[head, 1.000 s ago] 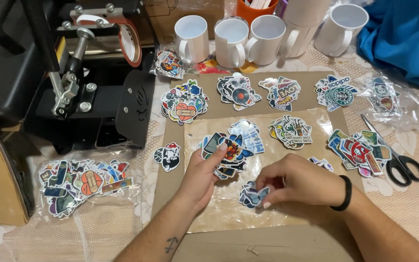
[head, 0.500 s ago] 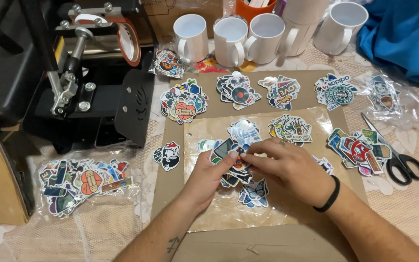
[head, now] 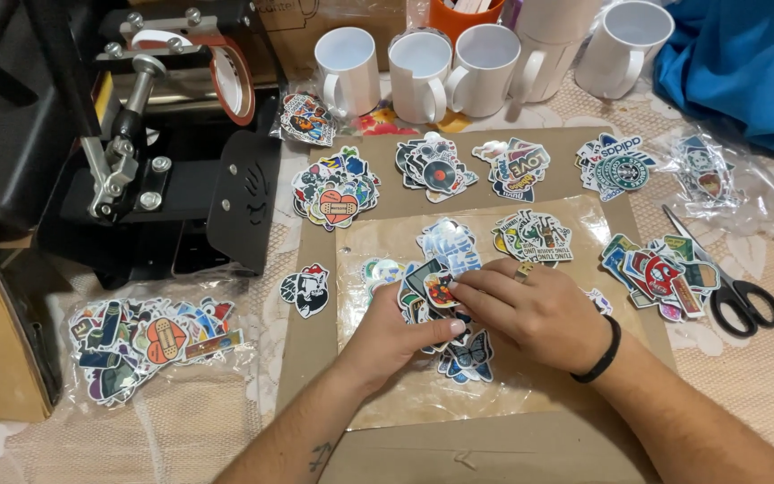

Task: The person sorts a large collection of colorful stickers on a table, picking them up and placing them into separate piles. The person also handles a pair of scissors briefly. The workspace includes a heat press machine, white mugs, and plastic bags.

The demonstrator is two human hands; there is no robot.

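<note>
Both hands meet over a heap of stickers [head: 436, 291] lying on a clear plastic sheet [head: 575, 229] in the middle of a brown cardboard mat [head: 311, 358]. The left hand [head: 387, 341] grasps the heap from below, thumb lying across its lower edge, while the right hand [head: 535, 309] pinches at the top sticker with its fingertips [head: 459, 285]; the right hand covers much of the heap, so how many stickers each hand grips cannot be told. A butterfly sticker [head: 468, 358] pokes out under the hands, partly hidden. Other sticker piles [head: 338, 188] lie around the sheet, their prints too small to make out. A bag of stickers [head: 145, 345] sits to the left, near a black press machine [head: 154, 152] cut off at the top. White mugs [head: 423, 67] stand along the back, the rightmost ones cropped. Scissors [head: 732, 287] lie at the right, and a blue cloth [head: 745, 63] runs out of view.
</note>
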